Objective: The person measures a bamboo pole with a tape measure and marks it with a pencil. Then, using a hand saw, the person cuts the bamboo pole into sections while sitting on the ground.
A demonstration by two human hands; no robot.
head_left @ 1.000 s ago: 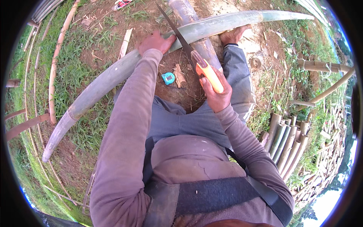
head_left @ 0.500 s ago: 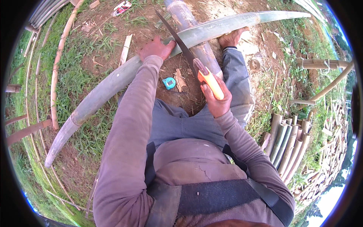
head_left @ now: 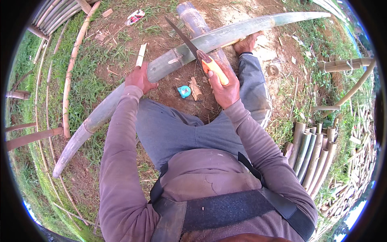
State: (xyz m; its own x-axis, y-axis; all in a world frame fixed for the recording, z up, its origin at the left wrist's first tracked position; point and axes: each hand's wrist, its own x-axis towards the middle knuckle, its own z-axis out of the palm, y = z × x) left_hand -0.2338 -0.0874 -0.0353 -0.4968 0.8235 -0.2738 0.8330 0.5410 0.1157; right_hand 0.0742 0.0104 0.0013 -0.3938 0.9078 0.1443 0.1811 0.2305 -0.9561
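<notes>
A long green bamboo pole (head_left: 230, 32) lies slantwise in front of me, across a thicker bamboo log (head_left: 193, 20). My left hand (head_left: 140, 79) is wrapped round the pole left of its middle, just beyond a pale patch at a node. In my right hand (head_left: 226, 88) is a handsaw (head_left: 216, 72) with an orange handle, gripped firmly. Its dark blade passes over the pole and points to the far left; whether the teeth touch the bamboo I cannot tell. My bare right foot (head_left: 246, 43) is against the pole's near side, right of the log.
A turquoise tape measure (head_left: 184, 92) sits on the soil between my legs, beside a bamboo chip (head_left: 195, 88). Cut bamboo pieces (head_left: 312, 151) stand bundled at the right, near a bamboo frame (head_left: 346, 65). Poles (head_left: 72, 68) lie at the left. A red-and-white packet (head_left: 135, 17) is far off.
My left hand has slid leftward and nearer along the pole, uncovering the node. My right hand and the saw's handle have shifted slightly left and farther away.
</notes>
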